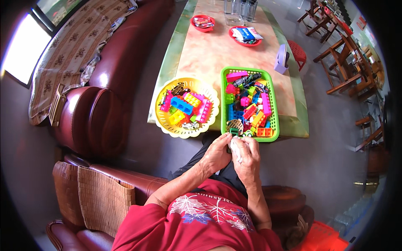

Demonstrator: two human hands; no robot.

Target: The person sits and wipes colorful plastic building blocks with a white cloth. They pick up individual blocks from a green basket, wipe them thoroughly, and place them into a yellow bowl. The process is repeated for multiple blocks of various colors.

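Note:
My left hand (217, 154) is closed at the near edge of the green basket, its fingertips at a small dark green toy (234, 131) that is partly hidden. Bunched in my right hand (248, 162) is a white cloth (239, 147), pressed close beside the left fingers. The green rectangular basket (275, 109) holds colourful building blocks, a dark toy vehicle (247, 80) and a small light green toy car (248, 133). To its left, a yellow round basket (214, 97) contains several blocks, including a blue block (182, 106), and a few small toys.
Both baskets stand at the near end of a marble-patterned table (201, 54). Farther back are two red plates, one with packets (247, 34), and clear glass containers (240, 10). A lilac holder (281, 59) sits near the right edge. A dark red sofa (121, 54) is on the left.

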